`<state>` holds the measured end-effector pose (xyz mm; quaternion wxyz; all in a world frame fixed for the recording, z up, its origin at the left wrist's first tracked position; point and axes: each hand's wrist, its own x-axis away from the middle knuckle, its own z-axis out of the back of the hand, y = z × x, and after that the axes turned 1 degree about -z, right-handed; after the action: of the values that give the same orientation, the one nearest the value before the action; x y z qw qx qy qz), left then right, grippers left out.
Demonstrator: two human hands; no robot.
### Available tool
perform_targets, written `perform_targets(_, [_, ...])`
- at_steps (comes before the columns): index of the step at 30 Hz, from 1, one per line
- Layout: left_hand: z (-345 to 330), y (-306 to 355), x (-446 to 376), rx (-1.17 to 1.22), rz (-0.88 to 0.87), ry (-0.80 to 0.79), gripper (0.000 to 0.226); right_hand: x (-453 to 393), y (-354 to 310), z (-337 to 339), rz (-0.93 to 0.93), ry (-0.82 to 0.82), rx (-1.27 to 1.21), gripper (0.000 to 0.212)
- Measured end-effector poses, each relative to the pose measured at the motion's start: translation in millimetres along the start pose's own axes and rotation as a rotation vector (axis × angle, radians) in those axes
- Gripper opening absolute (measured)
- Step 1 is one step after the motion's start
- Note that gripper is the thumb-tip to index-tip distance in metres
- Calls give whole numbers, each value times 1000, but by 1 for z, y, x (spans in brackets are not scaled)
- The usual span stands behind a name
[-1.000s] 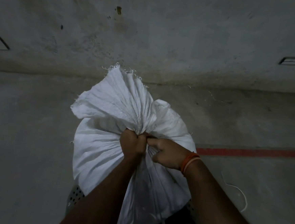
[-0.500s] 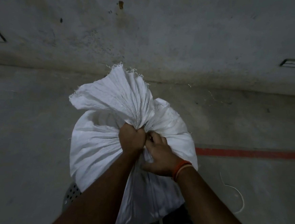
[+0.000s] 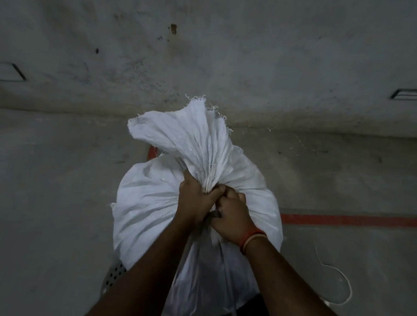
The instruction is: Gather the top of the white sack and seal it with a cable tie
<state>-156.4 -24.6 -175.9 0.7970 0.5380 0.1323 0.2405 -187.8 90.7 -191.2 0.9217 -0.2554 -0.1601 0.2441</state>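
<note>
Left hand (image 3: pixel 195 198) and right hand (image 3: pixel 232 217) both clamp the white sack (image 3: pixel 154 203) neck, holding gathers tight for tying; no cable tie discernible.

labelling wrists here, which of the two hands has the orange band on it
The right hand: an orange band circles its wrist. The left hand, gripping the white sack's gathered neck beside it, has a bare wrist.

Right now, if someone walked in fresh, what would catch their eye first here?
The white sack fills the centre, its top bunched into a frayed plume. Both fists clamp the neck: left hand, right hand beside it with an orange wristband. A red floor line runs off to the right.
</note>
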Motion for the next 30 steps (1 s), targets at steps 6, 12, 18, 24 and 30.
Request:
perform_targets(6, [39,28,34,-215,-141,218,106,29,-7,50,-74,263,-473,37])
perform_targets(12, [25,77,64,-90,-232,-81,46,69,5,94,-164,391,-680,36])
perform_targets(18, [-63,107,69,115,-92,-401,18,108,69,131,-285,474,-737,33])
perform_targets(24, [-199,66,75,120,92,-720,12,141,209,109,-593,601,-745,18])
perform_targets(30, [-320,-45,94,-56,180,-942,28,167,338,28,-955,532,-737,30])
